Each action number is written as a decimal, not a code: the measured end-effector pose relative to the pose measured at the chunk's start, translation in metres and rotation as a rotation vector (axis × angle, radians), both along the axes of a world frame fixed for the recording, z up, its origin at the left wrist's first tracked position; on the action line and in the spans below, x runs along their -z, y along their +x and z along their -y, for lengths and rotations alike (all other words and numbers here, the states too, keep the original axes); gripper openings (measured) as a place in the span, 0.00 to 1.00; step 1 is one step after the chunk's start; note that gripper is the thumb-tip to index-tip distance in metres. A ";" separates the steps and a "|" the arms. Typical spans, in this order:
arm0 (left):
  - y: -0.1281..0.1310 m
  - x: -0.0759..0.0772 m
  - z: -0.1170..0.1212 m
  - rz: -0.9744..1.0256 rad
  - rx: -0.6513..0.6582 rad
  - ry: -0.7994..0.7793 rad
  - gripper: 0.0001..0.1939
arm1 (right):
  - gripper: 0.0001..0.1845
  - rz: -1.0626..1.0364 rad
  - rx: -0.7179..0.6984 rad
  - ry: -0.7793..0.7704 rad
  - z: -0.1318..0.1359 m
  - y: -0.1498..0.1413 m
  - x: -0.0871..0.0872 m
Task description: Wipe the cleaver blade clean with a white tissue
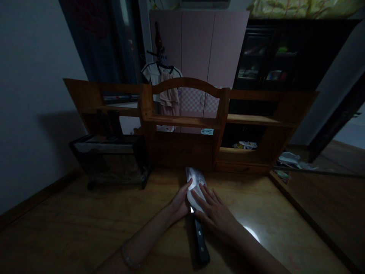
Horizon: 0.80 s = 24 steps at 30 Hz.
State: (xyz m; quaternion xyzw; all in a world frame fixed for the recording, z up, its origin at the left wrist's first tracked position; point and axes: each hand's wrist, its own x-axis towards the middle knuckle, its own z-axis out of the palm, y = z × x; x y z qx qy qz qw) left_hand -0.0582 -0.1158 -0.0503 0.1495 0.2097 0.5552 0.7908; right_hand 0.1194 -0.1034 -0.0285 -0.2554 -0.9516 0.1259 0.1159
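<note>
The left hand (180, 202) pinches the knife (196, 225); the right hand (213, 210) lies spread over its blade (194, 176). It looks stiff and slick, best held by the handle (201, 243).

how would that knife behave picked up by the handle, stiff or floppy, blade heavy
The knife is probably stiff, since its broad blade looks like shiny metal. It may feel heavier toward that end, as the blade is wider than the slim black handle. Its flat shape suggests it would slide rather than roll.
</note>
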 end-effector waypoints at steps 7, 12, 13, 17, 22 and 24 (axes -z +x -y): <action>0.000 -0.001 0.000 -0.001 0.000 0.027 0.23 | 0.34 -0.021 -0.010 0.091 0.001 0.000 -0.002; 0.000 -0.003 0.001 -0.020 -0.001 -0.005 0.24 | 0.34 0.002 -0.052 0.051 0.001 0.001 -0.004; 0.000 -0.003 0.001 -0.026 -0.003 -0.007 0.25 | 0.34 0.006 -0.049 0.039 0.001 0.001 -0.003; 0.000 -0.002 0.002 -0.030 -0.006 -0.007 0.26 | 0.34 0.011 -0.053 0.016 -0.001 0.000 -0.002; 0.001 -0.003 0.003 -0.048 0.014 0.009 0.27 | 0.35 -0.003 -0.063 0.033 -0.001 0.001 -0.004; 0.002 -0.006 0.004 -0.041 0.038 0.020 0.26 | 0.35 -0.007 -0.050 0.046 -0.001 0.002 -0.005</action>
